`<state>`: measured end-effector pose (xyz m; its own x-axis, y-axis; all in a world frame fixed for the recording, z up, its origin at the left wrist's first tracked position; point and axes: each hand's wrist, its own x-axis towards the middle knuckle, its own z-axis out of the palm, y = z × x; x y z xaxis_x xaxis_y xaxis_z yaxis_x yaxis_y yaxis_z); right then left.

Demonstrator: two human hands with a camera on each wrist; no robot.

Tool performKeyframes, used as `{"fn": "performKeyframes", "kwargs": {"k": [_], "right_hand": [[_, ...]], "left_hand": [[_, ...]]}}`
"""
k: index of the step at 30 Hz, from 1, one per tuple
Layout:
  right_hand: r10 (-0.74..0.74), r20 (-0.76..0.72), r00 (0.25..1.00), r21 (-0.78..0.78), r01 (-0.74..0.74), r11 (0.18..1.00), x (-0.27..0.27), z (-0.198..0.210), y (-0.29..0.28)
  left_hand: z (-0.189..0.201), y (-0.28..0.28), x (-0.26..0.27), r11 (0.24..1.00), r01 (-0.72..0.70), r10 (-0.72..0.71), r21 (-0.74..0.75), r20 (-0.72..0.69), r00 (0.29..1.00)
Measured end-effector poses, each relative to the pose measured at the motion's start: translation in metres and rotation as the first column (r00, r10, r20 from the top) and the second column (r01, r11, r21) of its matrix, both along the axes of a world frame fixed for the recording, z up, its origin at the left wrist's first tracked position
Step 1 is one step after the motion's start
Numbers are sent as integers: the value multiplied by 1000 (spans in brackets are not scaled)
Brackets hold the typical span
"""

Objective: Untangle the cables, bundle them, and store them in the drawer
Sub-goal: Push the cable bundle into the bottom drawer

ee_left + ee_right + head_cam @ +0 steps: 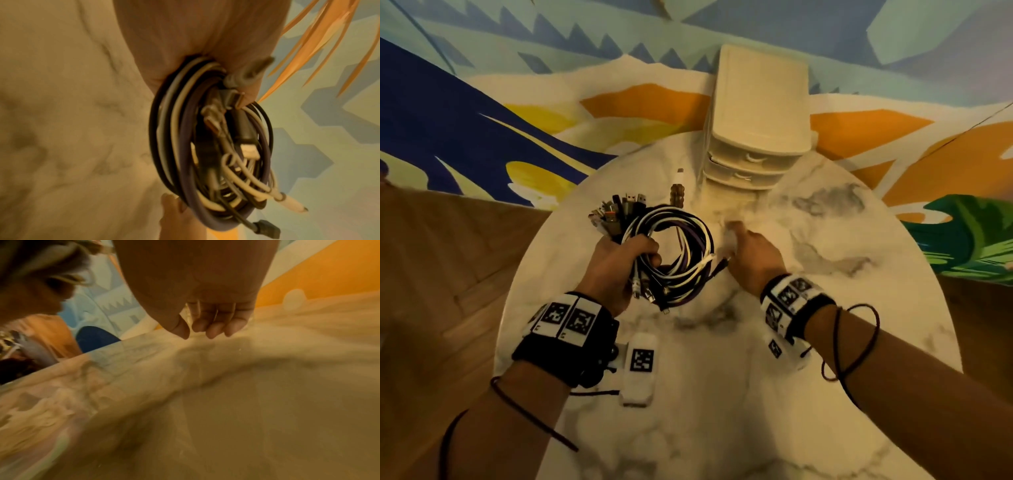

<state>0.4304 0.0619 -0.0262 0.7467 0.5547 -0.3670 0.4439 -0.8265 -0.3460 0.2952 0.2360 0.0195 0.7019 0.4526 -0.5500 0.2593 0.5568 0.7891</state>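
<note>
A coil of several black, white and purple cables (681, 260) hangs just above the marble table (756, 377). My left hand (626, 263) grips it on its left side, fingers curled through the loop. Plug ends (619, 209) fan out above that hand. The left wrist view shows the coil (183, 154) running out of my palm (201, 35), loose plugs dangling inside it. My right hand (746, 246) is just right of the coil, blurred, fingers curled down to the tabletop. In the right wrist view its fingertips (211, 332) hover at the surface with a faint clear glint behind them.
A cream plastic drawer unit (760, 113) stands at the table's far edge, its drawers (753, 159) pushed in. A small brown object (677, 195) and a white plug (680, 174) lie just left of the unit. Wooden floor and a painted wall surround the round table.
</note>
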Motion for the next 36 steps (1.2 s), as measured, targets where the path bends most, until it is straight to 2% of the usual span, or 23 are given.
{"fn": "performKeyframes", "kwargs": {"k": [3,5,8,10,12,20,23,26,28,32,36], "right_hand": [[71,21,997,24,-71,997,-37,1,-23],[113,61,992,99,-119,988,-53,4,-32],[-12,148,989,260,-28,965,-48,8,-38],[-87,151,985,212,54,976,-29,8,-42],[-74,119,990,102,62,993,-17,3,-51],[-55,144,988,229,21,973,-31,-16,-83],[-111,81,991,294,83,952,-33,-15,-83],[-288,-127,949,395,315,863,-20,-10,-77],[-329,-196,924,417,382,825,-9,-8,-72],[-285,-154,946,398,323,859,-3,-12,-71],[-254,-116,960,374,279,884,-1,-15,-73]], "left_hand": [[7,0,16,999,21,-21,37,-3,1000],[10,-5,27,997,40,-40,63,-7,999],[14,-14,44,989,85,-81,119,-35,996],[14,-21,54,979,119,-112,168,-51,992],[14,-28,65,964,148,-135,223,-70,988],[-2,-58,103,905,76,-30,419,-116,993],[-18,-71,108,886,98,-32,453,-150,988],[-31,-77,119,875,118,-37,469,-177,984],[-33,-76,127,856,196,-92,479,-232,968],[-37,-72,134,780,408,-234,474,-383,893],[-34,-75,141,715,479,-218,509,-489,845]]}}
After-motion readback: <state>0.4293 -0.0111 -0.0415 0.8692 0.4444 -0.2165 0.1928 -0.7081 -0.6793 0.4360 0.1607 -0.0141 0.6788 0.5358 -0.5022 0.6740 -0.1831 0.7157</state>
